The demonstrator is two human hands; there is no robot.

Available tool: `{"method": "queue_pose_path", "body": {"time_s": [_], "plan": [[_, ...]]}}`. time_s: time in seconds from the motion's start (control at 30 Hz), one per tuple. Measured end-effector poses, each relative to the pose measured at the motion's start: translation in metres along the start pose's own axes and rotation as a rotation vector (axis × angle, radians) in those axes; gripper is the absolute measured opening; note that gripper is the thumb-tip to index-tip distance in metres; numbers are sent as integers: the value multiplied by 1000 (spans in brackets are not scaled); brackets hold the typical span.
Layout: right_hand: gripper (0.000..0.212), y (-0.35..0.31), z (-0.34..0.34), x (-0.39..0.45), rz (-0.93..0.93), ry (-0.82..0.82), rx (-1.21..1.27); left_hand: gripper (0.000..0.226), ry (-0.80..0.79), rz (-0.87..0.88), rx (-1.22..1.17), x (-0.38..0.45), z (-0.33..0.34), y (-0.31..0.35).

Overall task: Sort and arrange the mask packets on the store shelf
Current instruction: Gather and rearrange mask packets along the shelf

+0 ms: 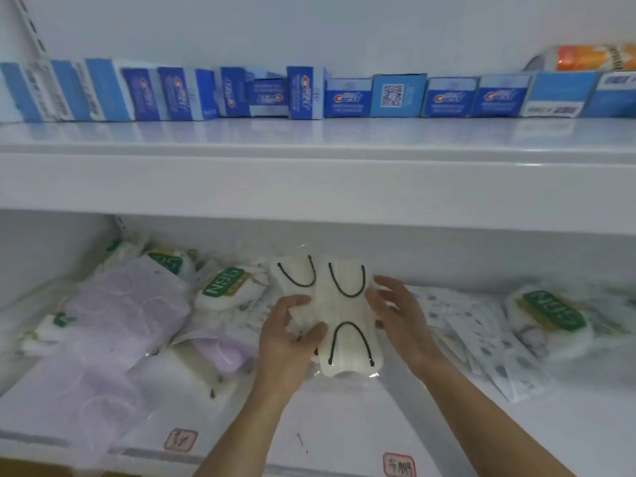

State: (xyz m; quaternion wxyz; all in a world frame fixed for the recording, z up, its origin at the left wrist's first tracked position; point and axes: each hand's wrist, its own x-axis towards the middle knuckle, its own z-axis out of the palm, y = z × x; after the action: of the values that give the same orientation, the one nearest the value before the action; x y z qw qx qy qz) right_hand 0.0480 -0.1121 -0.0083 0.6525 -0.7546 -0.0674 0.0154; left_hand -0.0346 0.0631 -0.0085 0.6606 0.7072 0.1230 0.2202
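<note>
Over the lower shelf (344,425) I hold a clear packet of white masks with black ear loops (344,318) between both hands. My left hand (287,342) grips its left edge, thumb on top. My right hand (399,315) holds the right edge with the fingers spread along it. A second white mask with black loops (296,273) sits just behind, partly under the first. Lilac mask packets (113,321) lie at the left. N95 packets with green labels (225,287) lie behind them, and another N95 packet (550,315) is at the right.
Patterned mask packets (481,339) are scattered right of my right hand. The upper shelf (309,180) overhangs the work area and carries a row of blue toothpaste boxes (309,94) and an orange package (592,58). Red-stamped labels (399,464) mark the lower shelf's front edge.
</note>
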Motion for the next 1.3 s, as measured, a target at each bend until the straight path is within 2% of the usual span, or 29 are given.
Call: {"method": "queue_pose_path", "body": {"time_s": [0.07,0.13,0.2,0.3,0.4,0.57,0.63,0.77,0.83,0.9,0.97,1.0,1.03,1.07,1.1,1.17,1.2,1.27,1.3], "plan": [[26,4,-22,-20,118,-53,145,46,-89,7,-8,-4,33,-2],[28,16,-53,-33,152,3,181,50,-177,15,-22,-11,73,-1],[28,25,-91,-45,196,160,236,48,-249,26,-43,-21,118,-1],[22,31,-160,-64,195,408,203,31,-343,82,-54,-43,183,2],[19,36,-227,-85,177,572,163,43,-467,71,-56,-67,248,4],[17,47,-328,-113,181,653,118,76,-507,99,-117,-115,356,22],[17,53,-365,-120,169,693,82,77,-511,73,-145,-134,393,27],[15,65,-435,-117,174,745,35,62,-492,31,-137,-156,457,25],[22,65,-469,-105,171,776,49,62,-540,-21,-131,-156,488,34],[51,57,-506,-87,173,837,51,62,-636,-89,-177,-148,516,44],[55,46,-543,-68,162,822,46,58,-784,-197,-255,-138,537,58],[58,40,-559,-60,164,805,23,58,-837,-179,-220,-132,546,61],[74,34,-573,-54,196,798,-18,61,-870,-109,-146,-128,551,62],[91,29,-584,-51,246,783,-86,62,-859,-12,-11,-126,553,63],[98,25,-589,-54,278,769,-181,58,-803,103,133,-123,554,58],[90,23,-592,-65,275,772,-335,51,-687,351,437,-118,547,43],[86,30,-592,-71,258,763,-394,55,-674,440,608,-117,541,36],[75,40,-581,-83,225,678,-526,59,-690,535,920,-114,525,23],[67,46,-573,-85,187,612,-594,58,-697,567,1003,-112,517,20]]}}
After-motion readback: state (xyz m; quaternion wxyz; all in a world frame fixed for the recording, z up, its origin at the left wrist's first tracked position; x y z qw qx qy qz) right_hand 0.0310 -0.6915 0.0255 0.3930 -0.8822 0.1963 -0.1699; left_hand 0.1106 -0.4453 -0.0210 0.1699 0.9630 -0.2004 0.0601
